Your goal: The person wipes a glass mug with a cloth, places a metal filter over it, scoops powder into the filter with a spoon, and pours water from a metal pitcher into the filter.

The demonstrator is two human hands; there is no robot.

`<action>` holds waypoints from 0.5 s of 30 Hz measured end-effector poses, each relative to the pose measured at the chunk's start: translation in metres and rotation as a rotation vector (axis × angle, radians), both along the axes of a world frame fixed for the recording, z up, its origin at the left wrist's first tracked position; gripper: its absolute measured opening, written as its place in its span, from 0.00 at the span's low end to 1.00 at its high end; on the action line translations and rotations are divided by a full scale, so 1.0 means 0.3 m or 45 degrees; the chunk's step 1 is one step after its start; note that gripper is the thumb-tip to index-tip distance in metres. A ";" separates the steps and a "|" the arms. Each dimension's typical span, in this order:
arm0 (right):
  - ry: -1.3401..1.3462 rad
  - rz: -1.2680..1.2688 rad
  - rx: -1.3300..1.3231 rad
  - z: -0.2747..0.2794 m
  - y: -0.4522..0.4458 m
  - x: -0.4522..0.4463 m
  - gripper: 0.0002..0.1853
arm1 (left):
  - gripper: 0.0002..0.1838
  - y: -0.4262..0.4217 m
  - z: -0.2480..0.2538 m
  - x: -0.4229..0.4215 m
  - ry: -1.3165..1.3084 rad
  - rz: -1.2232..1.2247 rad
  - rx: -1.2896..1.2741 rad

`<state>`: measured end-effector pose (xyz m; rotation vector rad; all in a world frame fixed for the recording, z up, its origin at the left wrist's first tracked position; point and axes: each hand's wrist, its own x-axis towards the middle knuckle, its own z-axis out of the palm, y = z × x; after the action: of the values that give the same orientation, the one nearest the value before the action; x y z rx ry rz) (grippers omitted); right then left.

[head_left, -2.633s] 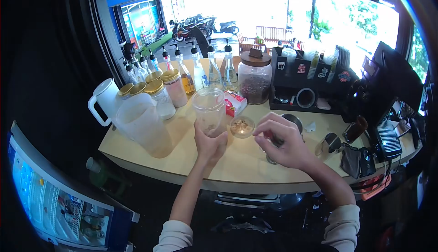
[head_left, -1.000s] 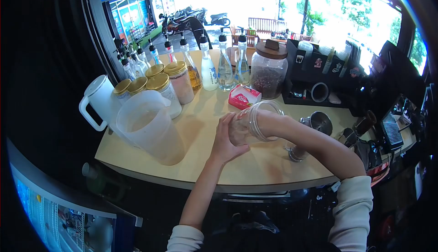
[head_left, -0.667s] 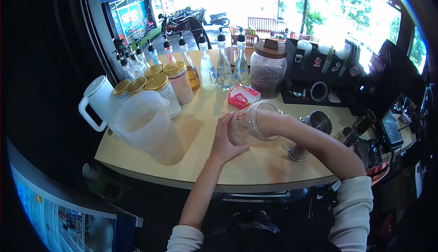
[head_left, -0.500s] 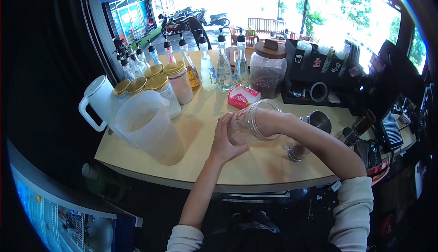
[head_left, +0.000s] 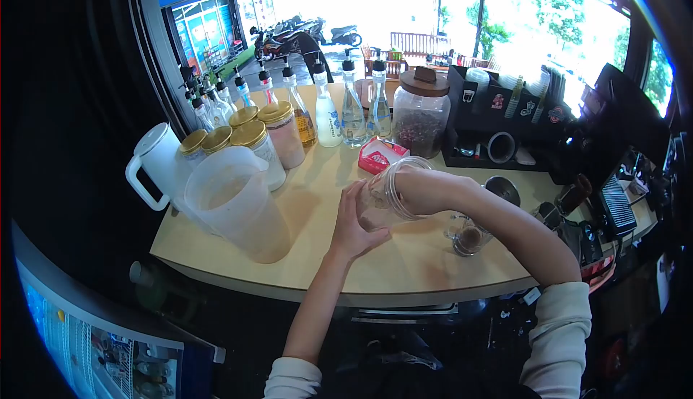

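A clear jar is tilted above the counter, its mouth facing right. My left hand is wrapped round the jar's left side and base. My right hand reaches in through the mouth; its fingers are inside and blurred by the clear wall, so whether they grip anything is unclear. Just behind the jar lies a red and white packet. Under my right forearm stands a glass cup with something brown in it, near a metal cup.
On the left stand a frosted pitcher, a white lidded jug and several gold-lidded jars. Pump bottles line the back beside a wooden-lidded jar. A black organizer holds cups at right. The counter's front edge is close.
The jar and my right hand have shifted slightly left, with the hand still inside the mouth. My left hand keeps its hold. The view has tilted a little.
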<state>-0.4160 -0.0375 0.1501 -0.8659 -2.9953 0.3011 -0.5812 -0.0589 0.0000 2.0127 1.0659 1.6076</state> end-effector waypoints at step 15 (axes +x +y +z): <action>0.246 -0.031 -0.168 0.064 -0.023 0.041 0.11 | 0.54 0.006 -0.014 -0.008 0.016 0.049 -0.021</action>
<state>-0.4036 -0.0443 0.1693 -0.8293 -2.8106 0.5539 -0.5835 -0.0570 -0.0041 2.0056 1.1252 1.6019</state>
